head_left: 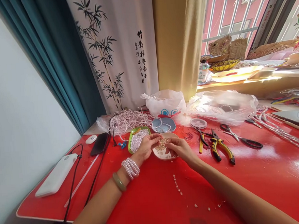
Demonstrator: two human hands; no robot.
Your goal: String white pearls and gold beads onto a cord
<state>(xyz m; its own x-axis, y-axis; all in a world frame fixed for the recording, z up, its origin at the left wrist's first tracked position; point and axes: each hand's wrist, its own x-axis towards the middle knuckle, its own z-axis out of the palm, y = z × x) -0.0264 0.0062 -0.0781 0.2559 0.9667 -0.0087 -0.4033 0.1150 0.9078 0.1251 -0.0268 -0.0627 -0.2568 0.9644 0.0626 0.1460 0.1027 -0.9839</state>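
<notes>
A white dish [165,155] holding small gold beads stands near the middle of the red table. Over its left side is my left hand [147,146], thumb and fingers pinched together; what they hold is too small to make out. My right hand [179,150] is over the dish's right side with bent, closed fingers, and their tips are partly hidden. Left of the dish, a green tray [129,145] contains white pearl beads. A blue tray [171,124] lies behind. Below the dish, a thin strand of beads [177,185] trails over the table toward my right forearm.
Pliers [220,146], a yellow-handled tool [201,142] and scissors [243,140] lie right of my hands. Pink pearl strands [129,120] and plastic bags [166,102] are at the back. On the left are a black phone [99,144], a white power bank [56,174] and cables.
</notes>
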